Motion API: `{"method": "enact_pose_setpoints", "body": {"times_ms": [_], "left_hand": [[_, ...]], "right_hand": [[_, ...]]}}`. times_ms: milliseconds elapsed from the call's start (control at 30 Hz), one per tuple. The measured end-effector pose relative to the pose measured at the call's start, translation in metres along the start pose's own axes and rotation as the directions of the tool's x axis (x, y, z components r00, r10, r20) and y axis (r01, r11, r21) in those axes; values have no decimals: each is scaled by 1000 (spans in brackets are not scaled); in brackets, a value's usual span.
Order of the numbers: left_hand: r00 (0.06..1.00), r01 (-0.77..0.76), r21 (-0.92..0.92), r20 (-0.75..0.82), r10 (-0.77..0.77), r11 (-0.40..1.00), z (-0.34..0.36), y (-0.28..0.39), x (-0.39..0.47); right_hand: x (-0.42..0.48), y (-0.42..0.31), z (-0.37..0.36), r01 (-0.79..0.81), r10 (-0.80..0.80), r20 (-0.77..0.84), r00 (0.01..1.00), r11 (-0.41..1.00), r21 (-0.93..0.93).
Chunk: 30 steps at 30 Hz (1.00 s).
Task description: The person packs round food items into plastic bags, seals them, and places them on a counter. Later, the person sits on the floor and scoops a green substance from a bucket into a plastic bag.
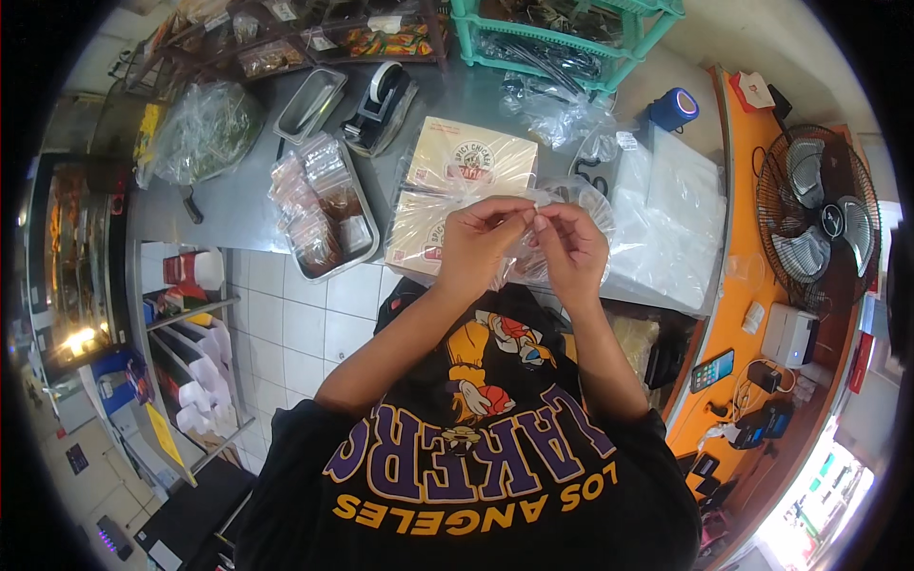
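Observation:
My left hand and my right hand meet in front of my chest. Thumbs and fingertips of both pinch a small whitish piece, too small to identify. Just below and beyond them, a clear plastic bag is stretched in creases over two cream cardboard boxes with print, the far box and the near box. To the right, clear plastic wrap bulges beside my right hand. My fingers partly hide the bag's gathered top and the near box.
A metal tray of small filled plastic packets stands left of the boxes. Behind it are a tape dispenser and a steel pan. Stacked clear plastic bags lie right. A knife handle and a fan flank the counter.

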<state>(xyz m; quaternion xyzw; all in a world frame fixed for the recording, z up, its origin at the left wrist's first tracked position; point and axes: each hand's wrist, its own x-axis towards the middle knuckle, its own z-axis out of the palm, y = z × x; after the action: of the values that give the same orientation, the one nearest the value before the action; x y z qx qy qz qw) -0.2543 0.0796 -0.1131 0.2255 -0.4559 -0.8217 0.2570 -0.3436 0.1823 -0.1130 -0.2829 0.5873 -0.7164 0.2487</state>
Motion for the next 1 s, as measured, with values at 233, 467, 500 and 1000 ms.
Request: {"method": "enact_pose_setpoints", "body": {"times_ms": [233,467,500,1000], "left_hand": [[999,-49,217,18,46,975,2,4,3],[997,-30,243,78,11,969,-3,0,9],[998,-37,227,67,23,973,-2,-1,9],[929,-360,567,150,337,741,4,-2,7]], "right_hand": [[0,2,6,-31,44,-106,993,993,117],[0,14,1,-29,52,-134,990,986,167],[0,14,2,-26,49,-148,988,988,154],[6,-2,-5,164,-236,-93,967,860,-483]]}}
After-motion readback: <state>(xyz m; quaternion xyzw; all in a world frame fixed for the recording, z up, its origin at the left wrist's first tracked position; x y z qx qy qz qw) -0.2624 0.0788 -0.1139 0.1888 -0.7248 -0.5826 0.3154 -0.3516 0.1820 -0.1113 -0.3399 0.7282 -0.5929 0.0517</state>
